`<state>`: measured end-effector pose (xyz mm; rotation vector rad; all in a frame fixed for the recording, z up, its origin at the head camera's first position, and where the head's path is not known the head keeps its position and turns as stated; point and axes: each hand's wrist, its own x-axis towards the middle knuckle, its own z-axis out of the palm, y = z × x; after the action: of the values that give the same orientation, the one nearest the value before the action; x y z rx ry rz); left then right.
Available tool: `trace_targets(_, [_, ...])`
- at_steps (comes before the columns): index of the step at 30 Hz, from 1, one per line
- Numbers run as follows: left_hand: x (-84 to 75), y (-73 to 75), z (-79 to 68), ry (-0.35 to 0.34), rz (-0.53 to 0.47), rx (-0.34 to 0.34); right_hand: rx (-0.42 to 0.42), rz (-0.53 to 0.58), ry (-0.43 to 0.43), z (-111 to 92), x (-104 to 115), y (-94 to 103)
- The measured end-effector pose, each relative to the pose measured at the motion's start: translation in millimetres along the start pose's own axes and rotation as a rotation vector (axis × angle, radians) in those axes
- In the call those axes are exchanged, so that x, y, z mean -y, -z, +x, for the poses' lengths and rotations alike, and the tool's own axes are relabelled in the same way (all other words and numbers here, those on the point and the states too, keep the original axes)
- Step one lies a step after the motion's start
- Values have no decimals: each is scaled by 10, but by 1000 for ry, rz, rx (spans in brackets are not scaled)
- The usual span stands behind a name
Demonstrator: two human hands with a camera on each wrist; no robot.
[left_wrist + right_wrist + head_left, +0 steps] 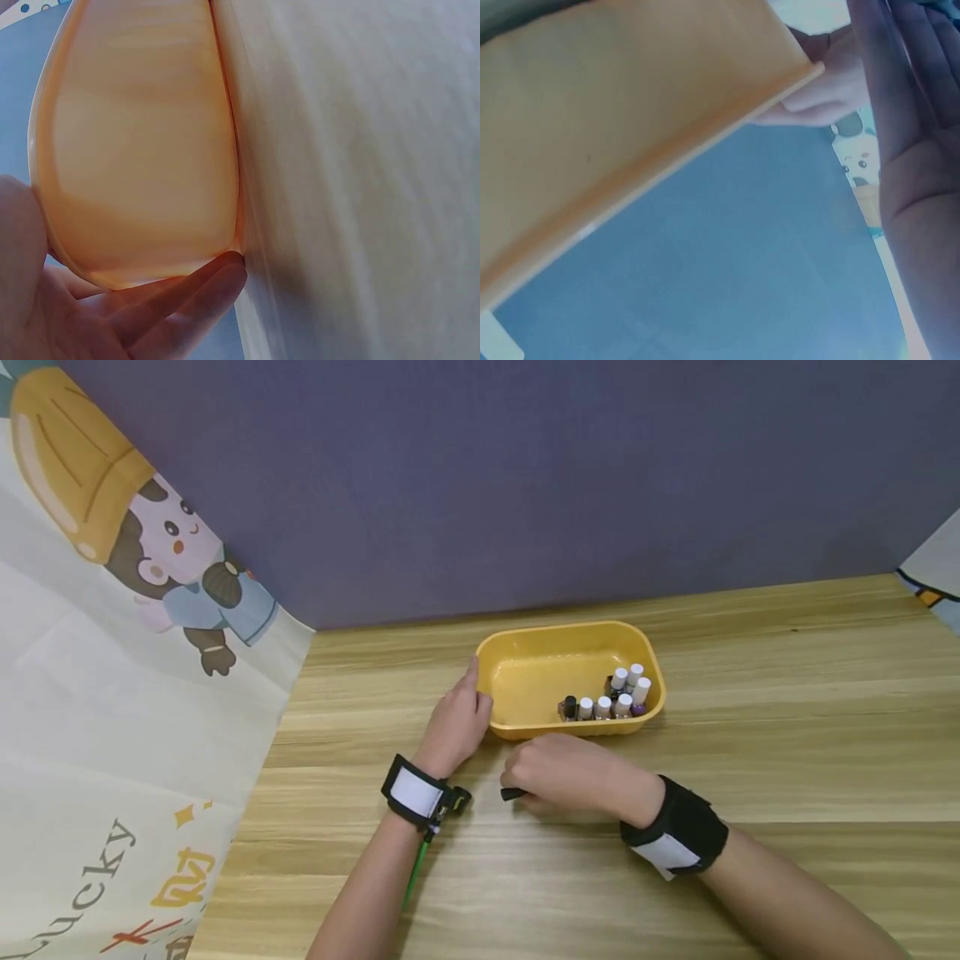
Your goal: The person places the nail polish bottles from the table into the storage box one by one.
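Note:
A yellow plastic bin (517, 727) stands on the wooden table. My left hand (457, 722) holds its left end, and in the left wrist view the thumb (19, 240) is by the rim with the fingers (187, 307) against the end wall. Small nail polish bottles (603, 708) stand in the bin's right part, most with white caps and one with a black cap. Just in front of the bin, my right hand (562, 774) grips a nail polish bottle, of which only the black cap (512, 793) sticks out; the rest is hidden by the hand.
A dark blue panel (525, 485) rises behind the table (787, 735). At the left hangs a pale cloth (135, 710) printed with a cartoon figure and lettering. Both wrists wear black straps (678, 827).

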<state>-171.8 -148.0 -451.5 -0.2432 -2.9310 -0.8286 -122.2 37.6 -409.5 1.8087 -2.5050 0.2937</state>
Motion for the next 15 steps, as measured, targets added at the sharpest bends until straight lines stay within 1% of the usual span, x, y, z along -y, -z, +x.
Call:
trace_targets(6, [0,4,-1,-12,-2,-7,-25,-17,8,-32,-25,115])
trace_targets(8, [-2,8,-2,-15,-7,-9,-28,-3,4,-41,-35,152])
trace_targets(15, [-1,5,-2,-15,-11,-14,-57,23,-38,-110,-91,310])
